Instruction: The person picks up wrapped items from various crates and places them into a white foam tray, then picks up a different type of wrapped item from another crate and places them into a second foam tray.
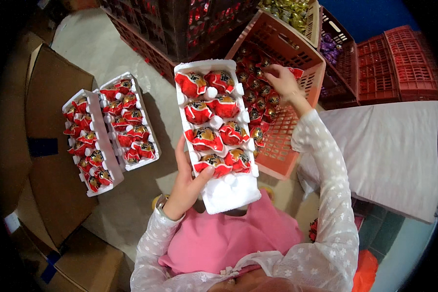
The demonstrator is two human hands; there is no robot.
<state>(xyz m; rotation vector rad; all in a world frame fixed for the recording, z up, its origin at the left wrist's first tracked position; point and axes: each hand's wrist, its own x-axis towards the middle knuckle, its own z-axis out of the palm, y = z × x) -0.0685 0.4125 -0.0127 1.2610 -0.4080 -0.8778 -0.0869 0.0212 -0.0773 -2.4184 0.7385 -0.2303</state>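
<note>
My left hand (192, 182) grips the lower left edge of a white foam tray (231, 192), its thumb lying on top. Red-wrapped round packets (199, 112) with gold and black print sit in the tray's cups in two columns. The end nearest me shows bare white foam. My right hand (281, 82) is down in an orange plastic crate (277, 155) to the right of the tray. Its fingers curl in over the pile of similar red packets (260, 95). Whatever lies between the fingertips is hidden. A red wrapper edge (296, 72) shows beside that hand.
Two filled foam trays (113, 165) stand on the floor at left, beside an open cardboard box (58, 146). Dark stacked crates (180, 29) rise ahead. Crates of gold (292, 14) and purple packets (330, 48) stand beyond. A white-covered surface (379, 151) lies at right.
</note>
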